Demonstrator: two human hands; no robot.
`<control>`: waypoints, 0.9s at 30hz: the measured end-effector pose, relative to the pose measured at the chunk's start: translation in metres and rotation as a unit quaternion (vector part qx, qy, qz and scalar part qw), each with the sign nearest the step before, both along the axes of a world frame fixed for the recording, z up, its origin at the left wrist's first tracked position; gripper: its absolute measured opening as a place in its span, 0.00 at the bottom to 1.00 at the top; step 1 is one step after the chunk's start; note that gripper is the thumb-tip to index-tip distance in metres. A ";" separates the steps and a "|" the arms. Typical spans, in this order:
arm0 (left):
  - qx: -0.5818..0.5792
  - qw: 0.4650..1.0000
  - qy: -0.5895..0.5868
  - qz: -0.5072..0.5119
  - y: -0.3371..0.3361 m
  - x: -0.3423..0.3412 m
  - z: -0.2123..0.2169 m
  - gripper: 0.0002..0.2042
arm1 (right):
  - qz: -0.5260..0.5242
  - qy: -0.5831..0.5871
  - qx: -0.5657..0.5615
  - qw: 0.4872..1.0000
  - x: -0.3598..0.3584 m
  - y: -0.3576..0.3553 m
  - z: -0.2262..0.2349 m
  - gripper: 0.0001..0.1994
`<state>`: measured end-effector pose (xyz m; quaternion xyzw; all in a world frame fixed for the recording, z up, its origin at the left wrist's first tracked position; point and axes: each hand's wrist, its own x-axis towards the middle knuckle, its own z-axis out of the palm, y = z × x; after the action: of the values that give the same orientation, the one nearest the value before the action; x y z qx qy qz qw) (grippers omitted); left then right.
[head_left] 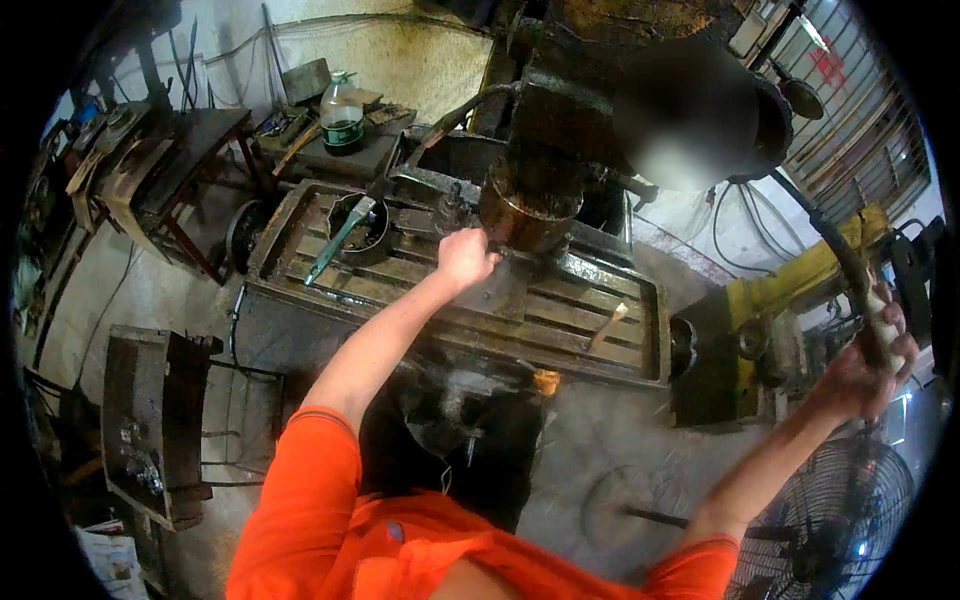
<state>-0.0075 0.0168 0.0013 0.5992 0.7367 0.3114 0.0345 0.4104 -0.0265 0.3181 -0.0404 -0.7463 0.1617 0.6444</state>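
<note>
My left hand (468,258) is closed in a fist over the slotted machine table, right beside a dark, oily metal cylinder (530,205). What its fingers hold, if anything, is hidden. Out to the right, my right hand (878,365) wraps around the pale grip of a long dark lever (843,255) that rises toward the machine. A round tin (372,243) stands at the left of the slotted table (430,335), with a green-handled brush (340,243) lying across its rim. Another brush with a pale handle (608,325) lies on the table's right part.
Behind the table stands a dark trough (460,160). A clear bottle with green liquid (341,118) sits on a side bench at the back left. Below left is a metal bin (160,425) with small parts. A black floor fan (830,510) stands under my right arm, near a yellow machine part (800,270).
</note>
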 end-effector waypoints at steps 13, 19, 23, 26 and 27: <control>0.019 1.000 -0.021 0.011 -0.003 0.000 0.004 0.23 | -0.095 -0.012 0.012 0.995 -0.011 -0.012 -0.011 0.13; 0.030 0.999 -0.017 0.008 -0.001 0.002 0.002 0.23 | -0.054 -0.020 0.017 0.998 -0.009 -0.011 -0.033 0.12; 0.045 0.999 -0.014 0.001 0.000 -0.002 -0.003 0.22 | -0.120 0.024 -0.016 0.992 -0.020 -0.017 -0.016 0.16; 0.052 0.998 -0.022 -0.001 0.000 -0.001 -0.001 0.22 | -0.036 -0.012 0.045 0.998 -0.019 -0.018 -0.049 0.11; 0.047 0.999 -0.015 0.002 -0.002 0.001 -0.001 0.22 | -0.044 0.013 0.015 0.999 -0.019 -0.021 -0.050 0.09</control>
<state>-0.0070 0.0145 0.0002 0.5940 0.7219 0.3548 0.0161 0.3915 -0.0472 0.2684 -0.0609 -0.7377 0.1226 0.6611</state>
